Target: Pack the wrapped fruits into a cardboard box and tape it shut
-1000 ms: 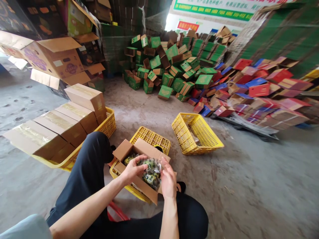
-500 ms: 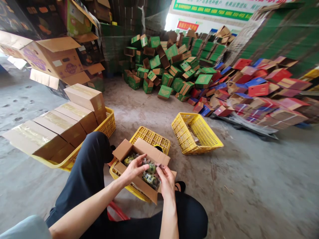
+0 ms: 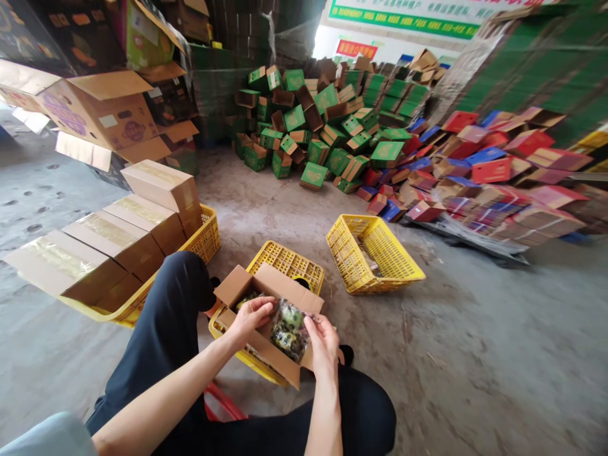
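An open cardboard box (image 3: 289, 288) sits before me on an upturned yellow crate (image 3: 278, 253). Inside it are dark-patterned clear plastic bags with greenish round fruit, whose kind I cannot make out. Over the box's right half, a clear plastic bag of green fruit (image 3: 291, 315) is stretched between my hands. My left hand (image 3: 254, 318) pinches its left edge between thumb and fingers. At its right edge my right hand (image 3: 323, 342) is closed in a pinch too. More wrapped fruit (image 3: 286, 341) shows just below, and some at the box's left end is partly behind my left hand.
Taped cardboard boxes (image 3: 121, 221) stand in a long yellow crate to my left. A yellow basket (image 3: 375, 256) is at front right, with something in its bottom. Heaped green cartons (image 3: 327, 136) and red and blue cartons (image 3: 494, 168) lie beyond. My legs flank the box.
My left hand has drawn its fingers together and shifted slightly left. My right hand has moved a little right, and the bag between them is spread flatter and shows more.
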Tool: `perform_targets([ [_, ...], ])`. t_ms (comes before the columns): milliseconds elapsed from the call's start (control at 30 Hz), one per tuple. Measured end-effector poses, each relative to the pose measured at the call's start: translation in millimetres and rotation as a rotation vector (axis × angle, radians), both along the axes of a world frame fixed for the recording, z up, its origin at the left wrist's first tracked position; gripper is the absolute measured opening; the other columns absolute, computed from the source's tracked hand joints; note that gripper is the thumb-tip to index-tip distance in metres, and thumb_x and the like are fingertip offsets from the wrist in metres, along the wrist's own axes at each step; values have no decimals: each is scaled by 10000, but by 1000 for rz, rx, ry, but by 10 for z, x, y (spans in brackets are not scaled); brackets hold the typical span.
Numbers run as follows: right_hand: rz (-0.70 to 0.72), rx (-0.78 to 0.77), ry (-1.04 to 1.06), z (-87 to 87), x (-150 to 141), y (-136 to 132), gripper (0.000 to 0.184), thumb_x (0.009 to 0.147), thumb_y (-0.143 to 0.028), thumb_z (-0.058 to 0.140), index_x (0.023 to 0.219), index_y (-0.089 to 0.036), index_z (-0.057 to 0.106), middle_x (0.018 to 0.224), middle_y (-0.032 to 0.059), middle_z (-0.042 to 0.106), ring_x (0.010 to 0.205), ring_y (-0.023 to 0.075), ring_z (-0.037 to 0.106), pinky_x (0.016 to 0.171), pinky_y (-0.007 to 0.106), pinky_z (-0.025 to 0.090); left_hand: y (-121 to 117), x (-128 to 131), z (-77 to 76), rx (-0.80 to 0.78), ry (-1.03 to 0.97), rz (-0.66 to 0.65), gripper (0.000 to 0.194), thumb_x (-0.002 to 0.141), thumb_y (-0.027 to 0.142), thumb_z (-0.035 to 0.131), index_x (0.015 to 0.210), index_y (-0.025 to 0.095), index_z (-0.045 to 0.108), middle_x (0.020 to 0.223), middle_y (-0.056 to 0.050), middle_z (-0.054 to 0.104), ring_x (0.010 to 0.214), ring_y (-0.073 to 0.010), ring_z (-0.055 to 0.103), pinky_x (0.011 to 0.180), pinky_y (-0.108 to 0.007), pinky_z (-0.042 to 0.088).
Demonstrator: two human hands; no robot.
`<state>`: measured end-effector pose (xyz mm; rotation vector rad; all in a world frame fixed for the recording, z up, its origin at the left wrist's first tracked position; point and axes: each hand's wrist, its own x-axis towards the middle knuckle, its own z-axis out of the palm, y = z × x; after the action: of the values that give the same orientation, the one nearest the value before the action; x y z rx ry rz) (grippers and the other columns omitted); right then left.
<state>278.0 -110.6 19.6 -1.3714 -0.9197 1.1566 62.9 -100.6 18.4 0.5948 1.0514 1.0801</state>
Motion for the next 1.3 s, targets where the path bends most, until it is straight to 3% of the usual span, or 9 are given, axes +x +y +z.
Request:
perform_targets([
  [233, -223, 90, -303, 35, 153, -8, 473, 745, -584, 747, 1027, -210, 687, 1013, 138, 785, 972, 307, 738, 846, 401, 566, 230, -413, -115, 175, 261, 95, 639, 681, 543, 839, 1163, 137, 731, 1186, -151, 746, 1117, -320, 687, 961, -399, 523],
  [367, -190, 123, -630, -20, 86, -59, 401, 841, -472, 641, 1159, -239, 712, 933, 113, 769, 898, 300, 703, 847, 408, 508, 313, -487, -201, 369, 647, -107, 416, 805, 297, 701, 1200, 168, 734, 1220, -124, 734, 1177, -308, 660, 1050, -422, 480],
  [467, -155, 191, -841, -159, 88, -73, 283, 859, -361, 564, 1021, -233, 758, 852, 127, 741, 883, 313, 646, 888, 446, 468, 360, -473, -272, 520, 950, -350, 502, 736, 109, 661, 1223, 210, 733, 1341, -110, 679, 1288, -305, 594, 1165, -427, 384],
  [567, -135, 264, -1001, -250, 107, -69, 289, 847, -270, 509, 981, -209, 758, 1013, 164, 739, 1006, 337, 607, 970, 506, 426, 399, -459, -342, 562, 1145, -532, 631, 673, 26, 633, 1279, 187, 705, 1382, -133, 649, 1393, -324, 499, 1236, -443, 273],
  [700, -167, 381, -1047, -161, 56, -55, 337, 890, -220, 471, 1083, -196, 745, 1195, 159, 704, 1136, 323, 565, 1041, 512, 412, 408, -481, -388, 508, 1225, -612, 617, 644, 14, 623, 1224, 199, 724, 1299, -126, 684, 1343, -331, 529, 1178, -416, 348],
  [933, -81, 419, -883, 101, -156, -45, 280, 970, -330, 523, 1064, -232, 768, 1108, 129, 747, 1091, 302, 606, 1036, 503, 447, 365, -549, -310, 432, 1164, -545, 237, 805, 71, 563, 870, 194, 754, 1163, -114, 726, 1090, -284, 682, 989, -373, 482],
  [1067, -21, 368, -613, 150, -254, -58, 284, 947, -432, 590, 1062, -258, 783, 1121, 123, 750, 1074, 297, 649, 1013, 478, 507, 369, -609, -120, 405, 1098, -414, 222, 909, 178, 508, 925, 219, 725, 1197, -99, 730, 1169, -276, 655, 991, -360, 478],
  [1133, 26, 284, -439, 148, -303, -63, 329, 910, -494, 649, 1091, -252, 781, 1150, 129, 749, 1042, 296, 685, 931, 448, 567, 351, -592, 13, 380, 910, -340, 224, 944, 306, 507, 961, 214, 711, 1255, -103, 715, 1160, -268, 660, 956, -342, 500],
  [1300, 210, 0, 8, 137, -413, -77, 561, 802, -580, 771, 1268, -272, 714, 1251, 101, 740, 1102, 305, 714, 882, 428, 617, 205, -325, 267, 95, -35, -234, 353, 769, 489, 739, 917, 177, 666, 1275, -144, 699, 909, -231, 702, 739, -308, 541],
])
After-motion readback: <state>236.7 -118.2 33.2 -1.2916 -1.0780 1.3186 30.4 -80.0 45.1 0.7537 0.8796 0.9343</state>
